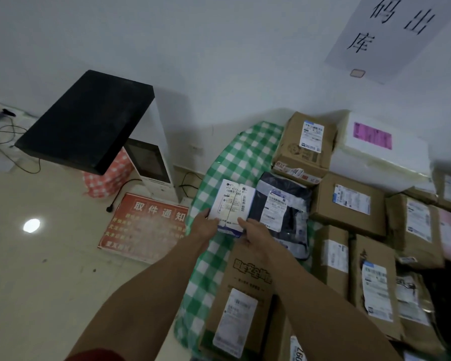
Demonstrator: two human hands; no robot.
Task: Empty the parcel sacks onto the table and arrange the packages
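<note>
The left hand grips the near left corner of a small white parcel, thumb on top of its shipping label; the right hand grips the near right corner of the same parcel, thumb likewise on top. Both hands are grasping it, the fingers beneath hidden. The parcel sits over the left part of the table, above the green-and-white checked cloth; whether it rests on the cloth or is held just clear of it cannot be told.

Just beside the parcel on its right lies a dark grey plastic mailer with a white label, the two touching or nearly so. Under the right forearm, nearer the person, lies a printed brown carton with its label facing up. Further right the table is crowded with cardboard boxes set edge to edge, labels up — one tall carton at the back, a flatter carton in front of it; beside the tall carton stands a white foam box bearing a pink label.

On the floor to the left, a red notice board lies near a white cabinet with a black top; a red checked bag sits against that cabinet. A paper sign hangs on the wall above the boxes.
</note>
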